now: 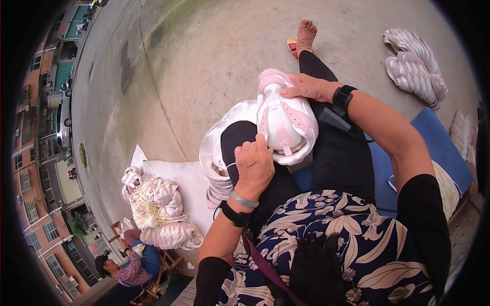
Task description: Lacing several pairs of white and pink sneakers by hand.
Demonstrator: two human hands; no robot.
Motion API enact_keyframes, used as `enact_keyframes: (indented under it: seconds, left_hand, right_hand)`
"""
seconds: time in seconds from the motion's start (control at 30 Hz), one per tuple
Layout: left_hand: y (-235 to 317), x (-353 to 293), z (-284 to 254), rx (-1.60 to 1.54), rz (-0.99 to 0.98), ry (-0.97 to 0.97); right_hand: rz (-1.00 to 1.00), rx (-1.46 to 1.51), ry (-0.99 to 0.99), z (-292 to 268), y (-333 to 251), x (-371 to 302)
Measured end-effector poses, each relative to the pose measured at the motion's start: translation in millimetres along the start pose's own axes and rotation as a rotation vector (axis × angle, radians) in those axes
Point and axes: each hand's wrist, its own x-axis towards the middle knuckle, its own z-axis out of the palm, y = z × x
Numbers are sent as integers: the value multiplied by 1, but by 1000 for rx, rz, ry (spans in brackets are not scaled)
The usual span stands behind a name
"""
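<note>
Here, the pink-and-white shoe upper (278,116) lies between both grips: right hand (312,88) clamped on its far right side, left hand (253,167) pinching its left edge (likely light, pliable; hold by rims).

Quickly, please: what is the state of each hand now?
Left hand: curled closed at the pink-white shoe upper; anything pinched is hidden.
Right hand: holding the shoe upper's side.

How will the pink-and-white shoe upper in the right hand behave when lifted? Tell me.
The shoe upper probably feels light, as mesh covers its middle. It likely bends but keeps some shape, given its rounded form. Rolling seems unlikely: it is long.
</note>
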Motion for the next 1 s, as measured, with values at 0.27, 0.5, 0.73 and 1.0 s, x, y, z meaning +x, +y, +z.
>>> enact_keyframes:
  seconds: [0.27, 0.5, 0.73, 1.0]
  left_hand:
    - [-1, 16, 16, -181, -138, -111]
    - [6, 17, 13, -352, -216, -97]
    - [19, 12, 24, -373, -266, -58]
    - [22, 9, 28, -398, -265, -83]
  right_hand:
    - [-452, -1093, 731, 25, -3, -37]
    - [-394, -1232, 418, 75, -15, -107]
    - [-444, -1227, 432, 69, 23, -97]
    - [-355, -1314, 342, 66, 30, -94]
